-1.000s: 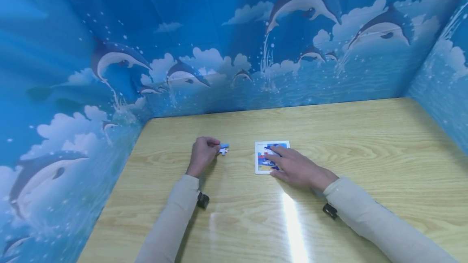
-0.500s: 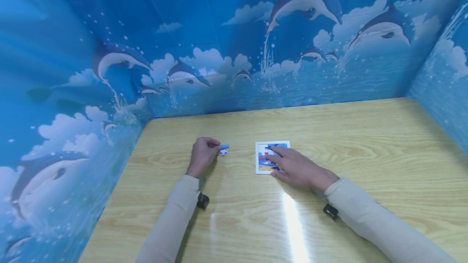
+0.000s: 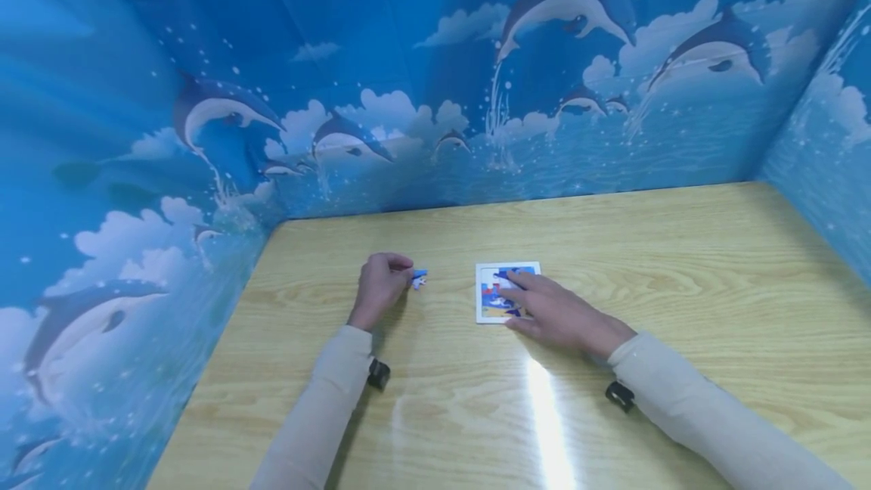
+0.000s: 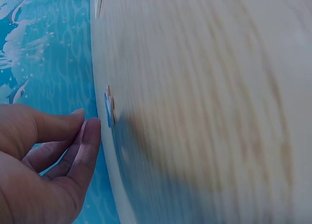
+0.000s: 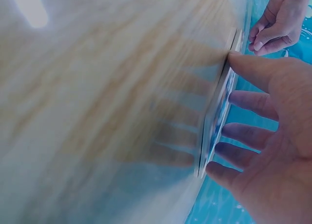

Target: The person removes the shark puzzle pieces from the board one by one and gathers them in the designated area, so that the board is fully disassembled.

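Just left of centre, left hand [image 3: 381, 289] brings fingertips together by blue puzzle pieces [image 3: 420, 274], grip unclear, right hand [image 3: 561, 314] splayed, touching white-rimmed puzzle [image 3: 478, 301].

Over there, both pale-sleeved arms [image 3: 309, 414] reach across the tabletop [image 3: 680, 263] toward its far edge. The left hand [image 3: 381, 289], the one nearer the left edge, has its fingers bent and the thumb brought in close to the fingertips. The right hand [image 3: 561, 312] slants in from the right, back upward, fingers straight and spread, thumb held apart.
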Demonstrator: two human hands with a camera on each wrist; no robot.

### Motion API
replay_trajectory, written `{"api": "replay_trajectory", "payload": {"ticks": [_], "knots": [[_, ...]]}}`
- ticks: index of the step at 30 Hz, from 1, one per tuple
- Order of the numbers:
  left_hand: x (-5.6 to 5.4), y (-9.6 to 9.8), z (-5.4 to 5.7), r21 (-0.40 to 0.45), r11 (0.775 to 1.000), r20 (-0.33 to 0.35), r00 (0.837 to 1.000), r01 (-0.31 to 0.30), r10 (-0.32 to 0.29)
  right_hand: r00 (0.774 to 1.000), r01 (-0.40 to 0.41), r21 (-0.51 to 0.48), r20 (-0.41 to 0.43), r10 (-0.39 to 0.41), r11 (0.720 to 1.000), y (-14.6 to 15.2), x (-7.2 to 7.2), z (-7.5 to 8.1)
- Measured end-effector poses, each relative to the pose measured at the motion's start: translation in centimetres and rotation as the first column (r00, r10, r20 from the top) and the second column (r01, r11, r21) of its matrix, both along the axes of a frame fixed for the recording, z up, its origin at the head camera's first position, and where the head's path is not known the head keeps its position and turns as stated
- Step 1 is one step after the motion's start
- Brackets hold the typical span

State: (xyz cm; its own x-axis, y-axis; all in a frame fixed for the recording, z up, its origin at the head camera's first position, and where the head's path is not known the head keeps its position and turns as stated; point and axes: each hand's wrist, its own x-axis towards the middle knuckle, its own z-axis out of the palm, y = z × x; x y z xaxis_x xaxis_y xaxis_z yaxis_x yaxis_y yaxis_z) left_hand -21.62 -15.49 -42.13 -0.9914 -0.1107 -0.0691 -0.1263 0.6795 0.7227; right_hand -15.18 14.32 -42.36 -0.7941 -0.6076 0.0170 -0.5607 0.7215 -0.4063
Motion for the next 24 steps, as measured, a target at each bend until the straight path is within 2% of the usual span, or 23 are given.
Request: {"api": "replay_trajectory", "payload": {"ticks": [6, 10, 13, 21, 24], "knots": [[0.3, 0.9, 0.5, -0.007, 0.998, -0.038, 0.997, 0.062, -0.063, 1.000, 0.011, -0.008, 0.004, -0.011, 1.000, 0.4, 0.2, 0.4], [0.5, 1.8, 0.7, -0.024, 0.992, -0.041, 0.991, 0.125, -0.126, 0.998, 0.021, -0.002, 0.060, -0.021, 1.000, 0.6, 0.4, 0.7], [0.7, 2.5, 0.9, -0.042, 0.983, -0.030, 0.984, 0.176, -0.178, 0.996, 0.020, 0.005, 0.087, -0.021, 1.000, 0.7, 0.5, 0.9], [1.0, 4.5, 1.0, -0.080, 0.962, 0.002, 0.965, 0.262, -0.262, 0.997, -0.001, 0.015, 0.075, 0.000, 1.000, 0.6, 0.3, 0.9], [1.0, 5.1, 0.9, -0.082, 0.948, 0.005, 0.951, 0.308, -0.308, 0.997, -0.003, 0.014, 0.071, 0.002, 1.000, 0.6, 0.3, 0.8]]}}
